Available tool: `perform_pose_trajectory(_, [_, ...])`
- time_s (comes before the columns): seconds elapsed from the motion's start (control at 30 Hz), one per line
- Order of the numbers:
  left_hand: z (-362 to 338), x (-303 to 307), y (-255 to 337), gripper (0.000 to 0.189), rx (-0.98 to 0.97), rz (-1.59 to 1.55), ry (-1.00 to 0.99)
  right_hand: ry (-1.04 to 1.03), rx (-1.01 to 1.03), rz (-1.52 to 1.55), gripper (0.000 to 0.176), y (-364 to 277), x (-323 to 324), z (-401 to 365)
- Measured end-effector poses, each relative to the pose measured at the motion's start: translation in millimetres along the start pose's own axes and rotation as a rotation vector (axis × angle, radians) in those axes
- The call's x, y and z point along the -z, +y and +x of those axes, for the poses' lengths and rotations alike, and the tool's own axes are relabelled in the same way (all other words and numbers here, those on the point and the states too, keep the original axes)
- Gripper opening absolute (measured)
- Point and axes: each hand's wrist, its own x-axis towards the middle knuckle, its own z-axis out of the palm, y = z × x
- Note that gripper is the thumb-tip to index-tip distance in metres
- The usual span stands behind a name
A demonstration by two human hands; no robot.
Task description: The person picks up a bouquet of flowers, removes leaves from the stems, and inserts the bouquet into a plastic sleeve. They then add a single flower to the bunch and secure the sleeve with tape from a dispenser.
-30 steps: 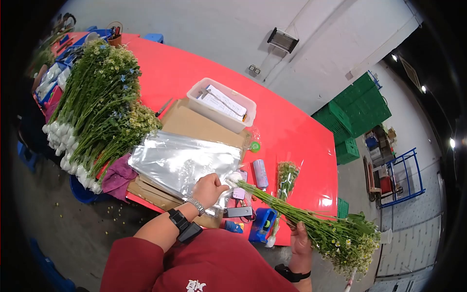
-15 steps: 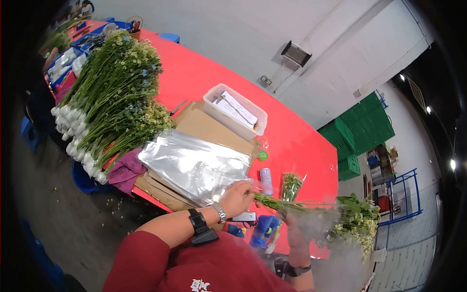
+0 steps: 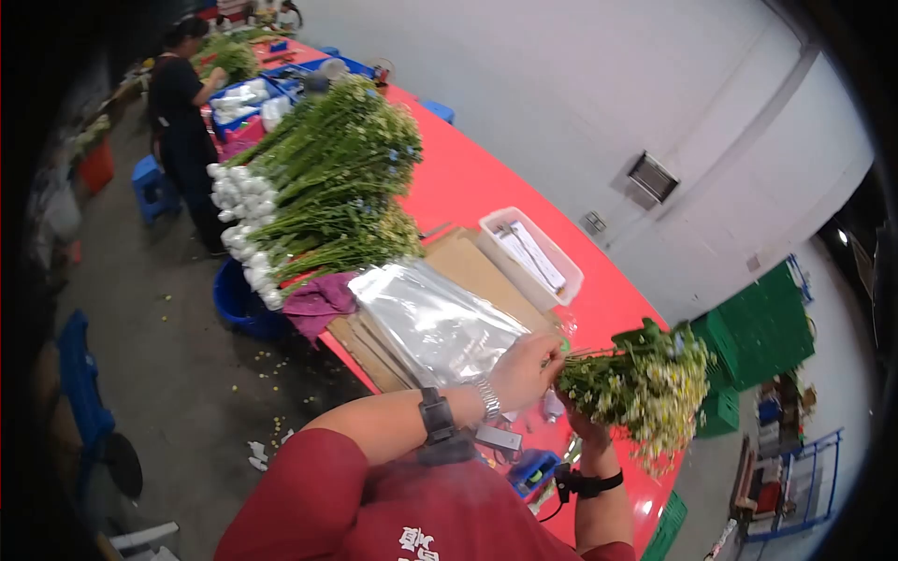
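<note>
A bunch of small white-and-yellow daisy-like flowers with green leaves is held up over the right part of the red table. My right hand is closed around it from below, partly hidden by leaves. My left hand, with a metal watch at the wrist, has its fingers pinched on the stems at the bunch's left end. Just left of that hand lies a stack of clear plastic sleeves on flattened cardboard.
Many flower bundles with white-wrapped stem ends lie at the table's left, beside a purple cloth. A white bin holds papers. Green crates stand at right. A co-worker in dark clothes stands at far left.
The bunch has swung upward and nearer my left hand, its blossoms now closer to both hands. My view has turned left, bringing the co-worker into sight. The white haze has mostly gone.
</note>
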Motion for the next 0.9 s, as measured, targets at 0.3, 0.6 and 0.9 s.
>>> perform_pose_trajectory(0.3, [12,33,2,0.017,0.111,0.594,0.016,-0.011,0.197,-0.715,0.060,-29,9,54])
perform_pose_trajectory(0.6, [-9,9,19,0.015,0.005,0.558,-0.034,-0.350,0.061,-0.670,0.067,-42,25,59])
perform_pose_trajectory(0.9, [-16,-1,52,0.031,0.311,0.961,-0.323,-0.349,0.614,-1.105,0.049,60,55,61])
